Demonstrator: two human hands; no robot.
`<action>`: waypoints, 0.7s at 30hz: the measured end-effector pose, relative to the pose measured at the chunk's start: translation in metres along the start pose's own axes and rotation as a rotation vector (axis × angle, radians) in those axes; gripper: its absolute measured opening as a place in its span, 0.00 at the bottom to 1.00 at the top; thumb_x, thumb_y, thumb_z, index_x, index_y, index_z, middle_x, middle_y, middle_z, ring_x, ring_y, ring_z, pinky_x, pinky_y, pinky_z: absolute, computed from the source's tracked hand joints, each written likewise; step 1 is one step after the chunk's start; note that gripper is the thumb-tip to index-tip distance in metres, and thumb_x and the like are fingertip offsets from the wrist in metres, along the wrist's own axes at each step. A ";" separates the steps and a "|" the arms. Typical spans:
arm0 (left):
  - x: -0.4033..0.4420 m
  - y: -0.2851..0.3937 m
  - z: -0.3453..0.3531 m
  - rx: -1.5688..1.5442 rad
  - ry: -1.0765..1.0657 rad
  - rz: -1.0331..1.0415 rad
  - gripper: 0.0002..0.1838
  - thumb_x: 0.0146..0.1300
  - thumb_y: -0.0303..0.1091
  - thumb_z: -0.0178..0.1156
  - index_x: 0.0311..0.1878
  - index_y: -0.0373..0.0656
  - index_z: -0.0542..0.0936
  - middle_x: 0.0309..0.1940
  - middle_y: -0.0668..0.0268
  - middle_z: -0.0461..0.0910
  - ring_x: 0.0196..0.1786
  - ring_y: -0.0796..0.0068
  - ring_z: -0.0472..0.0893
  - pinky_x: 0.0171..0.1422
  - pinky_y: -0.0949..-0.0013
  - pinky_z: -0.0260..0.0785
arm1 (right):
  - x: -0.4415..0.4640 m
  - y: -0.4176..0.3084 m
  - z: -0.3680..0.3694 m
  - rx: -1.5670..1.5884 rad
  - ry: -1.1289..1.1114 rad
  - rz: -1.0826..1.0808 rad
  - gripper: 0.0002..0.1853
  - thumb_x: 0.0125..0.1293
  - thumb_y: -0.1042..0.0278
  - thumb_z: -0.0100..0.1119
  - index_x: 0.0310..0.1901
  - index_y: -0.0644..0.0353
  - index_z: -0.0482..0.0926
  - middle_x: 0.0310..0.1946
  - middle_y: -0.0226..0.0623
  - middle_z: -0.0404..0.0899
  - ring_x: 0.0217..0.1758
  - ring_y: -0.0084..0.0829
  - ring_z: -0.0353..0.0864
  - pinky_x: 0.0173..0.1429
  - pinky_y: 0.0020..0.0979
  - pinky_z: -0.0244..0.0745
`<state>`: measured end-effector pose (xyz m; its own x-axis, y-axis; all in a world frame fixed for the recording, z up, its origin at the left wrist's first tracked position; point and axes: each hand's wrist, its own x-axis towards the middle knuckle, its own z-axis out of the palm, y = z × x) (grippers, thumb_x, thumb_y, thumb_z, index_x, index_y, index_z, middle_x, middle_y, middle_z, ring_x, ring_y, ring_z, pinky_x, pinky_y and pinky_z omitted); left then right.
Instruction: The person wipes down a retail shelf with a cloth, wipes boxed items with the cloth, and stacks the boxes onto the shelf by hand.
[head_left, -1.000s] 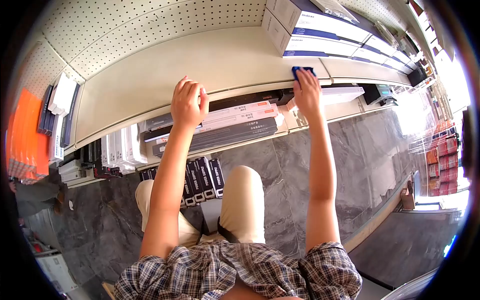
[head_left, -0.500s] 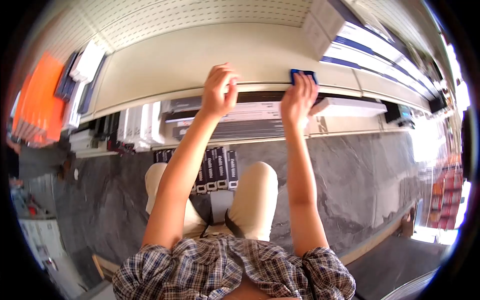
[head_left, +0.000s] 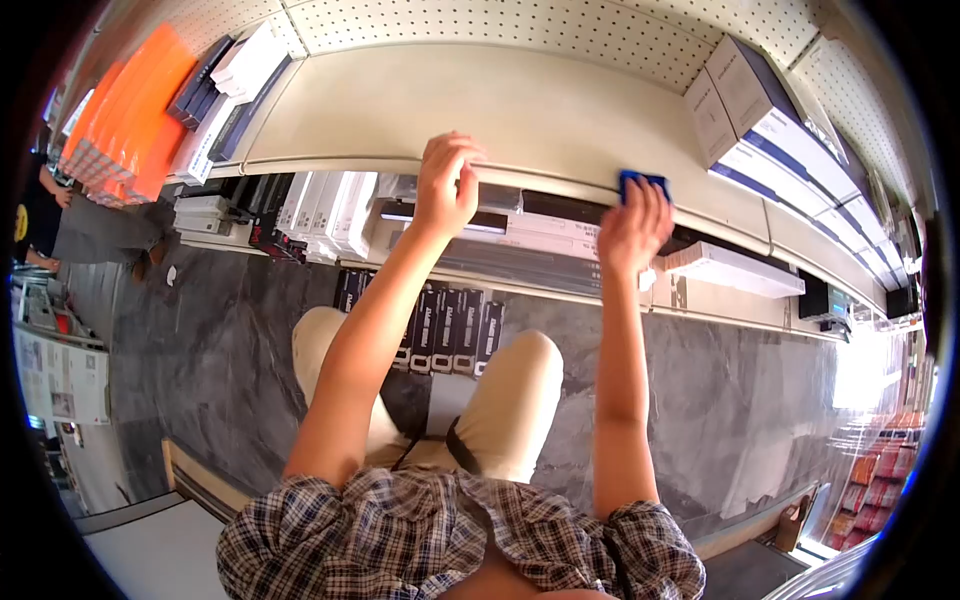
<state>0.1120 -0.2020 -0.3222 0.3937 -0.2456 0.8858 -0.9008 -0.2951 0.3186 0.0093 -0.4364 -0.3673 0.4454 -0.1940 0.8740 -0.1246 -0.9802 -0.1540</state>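
Observation:
In the head view, my right hand (head_left: 636, 228) presses a blue cloth (head_left: 644, 186) against the front edge of a beige shelf (head_left: 560, 125). The fingers lie over the cloth, which pokes out beyond their tips. My left hand (head_left: 447, 186) is at the same edge, farther left. Its fingers are loosely bent with the thumb apart, and I see nothing in it. Whether it touches the edge I cannot tell.
White and blue boxes (head_left: 790, 140) are stacked on the shelf's right. Orange packages (head_left: 135, 120) and smaller boxes stand at its left. Long boxes (head_left: 535, 235) fill the lower shelf. Black boxes (head_left: 445, 330) stand on the floor by my knees. Another person (head_left: 85, 215) is at far left.
The view has swung, so the shelf appears tilted and shifted right. My right hand and the cloth are slightly farther left of the stacked boxes. My left hand has also slid left along the edge.

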 end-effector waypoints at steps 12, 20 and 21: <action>-0.002 -0.011 -0.026 -0.375 -0.124 0.007 0.09 0.45 0.19 0.46 0.30 0.39 0.75 0.34 0.61 0.78 0.44 0.59 0.76 0.59 0.57 0.65 | -0.008 -0.113 0.043 -0.116 0.048 0.067 0.26 0.47 0.73 0.52 0.53 0.60 0.69 0.54 0.42 0.68 0.64 0.45 0.62 0.70 0.51 0.45; -0.021 -0.056 -0.098 -0.084 0.014 0.070 0.11 0.42 0.15 0.49 0.30 0.38 0.76 0.35 0.61 0.79 0.44 0.58 0.77 0.56 0.56 0.68 | -0.015 -0.268 0.102 -0.126 0.099 -0.030 0.16 0.62 0.63 0.48 0.51 0.54 0.73 0.54 0.36 0.71 0.61 0.37 0.67 0.67 0.45 0.52; -0.026 -0.066 -0.109 -0.060 0.045 0.066 0.11 0.42 0.15 0.49 0.29 0.38 0.76 0.35 0.60 0.79 0.44 0.57 0.77 0.55 0.56 0.68 | -0.014 -0.283 0.108 -0.112 0.118 -0.048 0.16 0.62 0.64 0.49 0.51 0.54 0.73 0.55 0.36 0.71 0.61 0.37 0.67 0.67 0.44 0.54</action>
<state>0.1419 -0.0758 -0.3294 0.3262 -0.2206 0.9192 -0.9343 -0.2231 0.2780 0.1338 -0.1604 -0.3857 0.3469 -0.1350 0.9281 -0.2066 -0.9763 -0.0647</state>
